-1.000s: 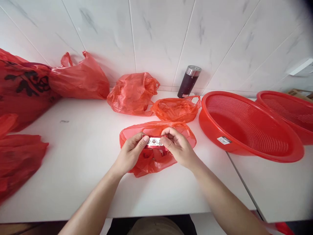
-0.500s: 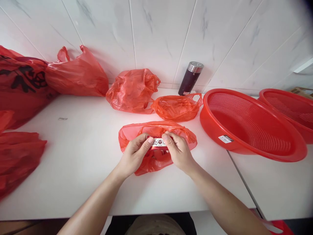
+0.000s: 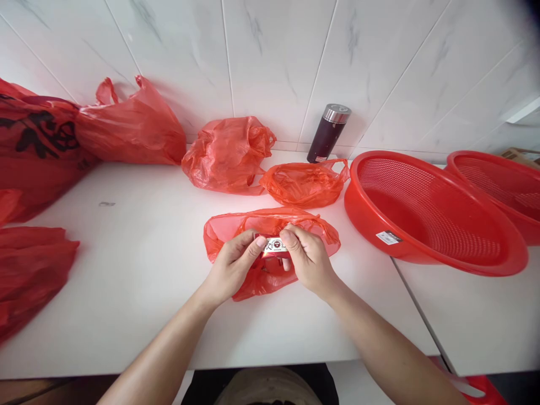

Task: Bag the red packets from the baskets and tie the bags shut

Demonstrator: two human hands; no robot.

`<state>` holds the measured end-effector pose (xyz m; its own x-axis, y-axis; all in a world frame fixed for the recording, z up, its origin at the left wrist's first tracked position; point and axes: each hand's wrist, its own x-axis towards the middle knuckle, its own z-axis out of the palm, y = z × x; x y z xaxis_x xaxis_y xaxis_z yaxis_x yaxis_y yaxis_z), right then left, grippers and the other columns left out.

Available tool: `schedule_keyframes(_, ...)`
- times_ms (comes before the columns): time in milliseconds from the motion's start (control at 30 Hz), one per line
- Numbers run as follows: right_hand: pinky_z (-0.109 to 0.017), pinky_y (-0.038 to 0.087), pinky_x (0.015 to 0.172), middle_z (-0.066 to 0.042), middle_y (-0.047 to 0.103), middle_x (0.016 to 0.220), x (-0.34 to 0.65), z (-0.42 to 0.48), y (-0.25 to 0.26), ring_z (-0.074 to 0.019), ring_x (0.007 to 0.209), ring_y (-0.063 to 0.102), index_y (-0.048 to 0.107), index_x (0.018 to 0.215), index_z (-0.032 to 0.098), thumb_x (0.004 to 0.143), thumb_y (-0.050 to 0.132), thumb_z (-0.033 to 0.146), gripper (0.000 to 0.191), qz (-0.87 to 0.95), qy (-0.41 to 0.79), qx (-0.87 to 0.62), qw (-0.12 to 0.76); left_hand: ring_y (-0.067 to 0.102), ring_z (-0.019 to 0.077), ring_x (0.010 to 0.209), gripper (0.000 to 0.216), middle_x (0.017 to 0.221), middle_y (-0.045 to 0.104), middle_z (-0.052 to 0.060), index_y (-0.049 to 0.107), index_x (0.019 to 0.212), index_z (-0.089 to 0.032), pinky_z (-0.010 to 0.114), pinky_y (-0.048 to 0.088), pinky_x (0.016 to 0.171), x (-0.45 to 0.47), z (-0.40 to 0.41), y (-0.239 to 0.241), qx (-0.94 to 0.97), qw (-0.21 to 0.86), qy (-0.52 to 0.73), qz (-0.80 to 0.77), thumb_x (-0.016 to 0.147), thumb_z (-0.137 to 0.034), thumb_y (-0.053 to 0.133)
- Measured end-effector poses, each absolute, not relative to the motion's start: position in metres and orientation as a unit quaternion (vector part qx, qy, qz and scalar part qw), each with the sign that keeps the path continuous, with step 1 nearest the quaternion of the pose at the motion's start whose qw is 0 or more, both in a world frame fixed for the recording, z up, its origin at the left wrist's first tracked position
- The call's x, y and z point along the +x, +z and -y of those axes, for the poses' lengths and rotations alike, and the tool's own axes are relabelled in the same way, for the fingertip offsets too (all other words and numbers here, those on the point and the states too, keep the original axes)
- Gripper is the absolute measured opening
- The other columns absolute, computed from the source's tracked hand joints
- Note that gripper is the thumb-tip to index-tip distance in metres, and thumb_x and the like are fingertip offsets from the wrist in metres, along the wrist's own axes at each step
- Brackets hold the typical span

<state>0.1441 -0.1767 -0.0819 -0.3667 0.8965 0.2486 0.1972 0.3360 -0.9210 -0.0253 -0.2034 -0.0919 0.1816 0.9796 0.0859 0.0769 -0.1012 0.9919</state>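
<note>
Both hands meet over one small packet (image 3: pixel 274 246), red with a white label. Left hand (image 3: pixel 231 269) pinches its left end between thumb and fingers; right hand (image 3: pixel 307 260) pinches the right end the same way. The packet sits just above one flattened red bag (image 3: pixel 270 225), mid-counter, nearer the front edge.

Red plastic bags counted: seven in view. One under the hands, two crumpled ones (image 3: pixel 228 154) (image 3: pixel 304 183) toward the back edge, one puffed bag (image 3: pixel 130 129) at the back left, and three (image 3: pixel 34 146) (image 3: pixel 29 275) (image 3: pixel 8 203) along the left edge, the first with black print.

One dark flask (image 3: pixel 328 133) stands upright against the tiled wall. Two red colanders (image 3: pixel 430 214) (image 3: pixel 498 188) sit at the right end of the white counter (image 3: pixel 139 270), overlapping.
</note>
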Motion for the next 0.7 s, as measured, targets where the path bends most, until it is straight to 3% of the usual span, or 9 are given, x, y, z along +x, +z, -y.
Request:
schedule_keyframes(433,-0.024,0.041,0.052,0.003,0.057,0.059,0.1434,0.1792,-0.0821,-0.0099,0.051,0.052,0.049,0.068,0.020,0.097,0.041,0.048,0.041,0.661,0.506,-0.373,0.410,0.054,0.0114,0.069,0.027,0.077,0.064,-0.001,0.064,0.083,-0.020,0.023,0.044,0.069,-0.0246,0.2049,-0.0905,0.574,0.541,0.472,-0.392,0.097,-0.036,0.046)
schedule_keyframes(700,-0.024,0.042,0.053,0.002,0.054,0.062,0.1435,0.1766,-0.0815,-0.0095,0.054,0.052,0.055,0.071,0.019,0.097,0.038,0.052,0.045,0.641,0.552,-0.350,0.403,0.055,0.0141,0.071,0.027,0.075,0.061,0.001,0.061,0.079,-0.019,0.026,0.045,0.071,-0.0255,0.2043,-0.0918,0.575,0.488,0.513,-0.410,0.095,-0.036,0.048)
